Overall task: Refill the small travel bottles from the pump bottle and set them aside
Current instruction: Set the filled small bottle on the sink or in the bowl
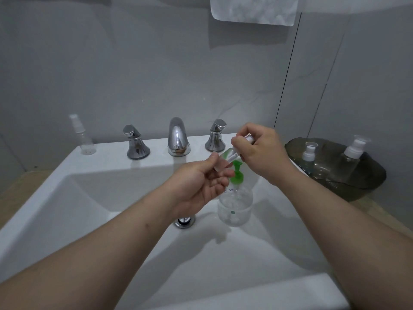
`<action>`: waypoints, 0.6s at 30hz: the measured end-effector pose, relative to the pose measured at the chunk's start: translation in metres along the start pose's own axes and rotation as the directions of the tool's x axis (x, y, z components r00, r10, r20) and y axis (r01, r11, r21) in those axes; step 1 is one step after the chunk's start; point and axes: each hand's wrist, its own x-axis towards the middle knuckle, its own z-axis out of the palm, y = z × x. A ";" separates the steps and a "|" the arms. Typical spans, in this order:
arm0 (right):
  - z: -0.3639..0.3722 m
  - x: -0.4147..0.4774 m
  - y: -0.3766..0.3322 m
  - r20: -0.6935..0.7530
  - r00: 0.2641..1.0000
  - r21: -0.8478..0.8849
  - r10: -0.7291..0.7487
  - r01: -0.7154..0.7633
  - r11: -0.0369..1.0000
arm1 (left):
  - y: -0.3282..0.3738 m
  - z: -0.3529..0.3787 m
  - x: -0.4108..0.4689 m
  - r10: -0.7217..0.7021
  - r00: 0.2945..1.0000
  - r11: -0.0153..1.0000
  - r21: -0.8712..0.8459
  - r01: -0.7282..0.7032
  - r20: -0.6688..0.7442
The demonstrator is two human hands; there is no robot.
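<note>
A clear pump bottle (235, 205) with a green pump head (237, 172) stands inside the white sink (107, 175). Above it my left hand (201, 186) grips the body of a small clear travel bottle (223, 158), tilted. My right hand (260, 151) pinches that bottle's white spray cap (242, 144) at its top. Whether the cap is screwed on or loose I cannot tell. Another small spray bottle (83, 137) stands upright on the sink's back left corner. Two more small bottles (309, 155) (355, 153) stand in a dark bowl (371, 177) at the right.
A chrome faucet (177, 137) with two handles (135, 143) (215, 136) lines the sink's back edge. The drain (184, 221) sits left of the pump bottle. A towel (253, 10) hangs on the wall above. A wooden counter (13, 189) flanks the sink.
</note>
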 end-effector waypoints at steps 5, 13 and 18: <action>0.002 0.000 -0.002 -0.052 0.997 -0.027 0.048 -0.049 0.998 | -0.006 0.001 0.003 0.111 0.994 0.993 0.030 -0.111 -0.009; 0.002 0.001 -0.009 -0.138 0.988 0.030 0.073 -0.070 0.997 | -0.009 0.006 0.004 0.243 0.969 0.968 0.068 -0.240 -0.038; -0.044 0.020 -0.003 -0.469 0.881 -0.154 -0.061 -0.014 0.988 | -0.013 -0.003 0.009 0.297 0.942 0.886 0.411 -0.213 -0.154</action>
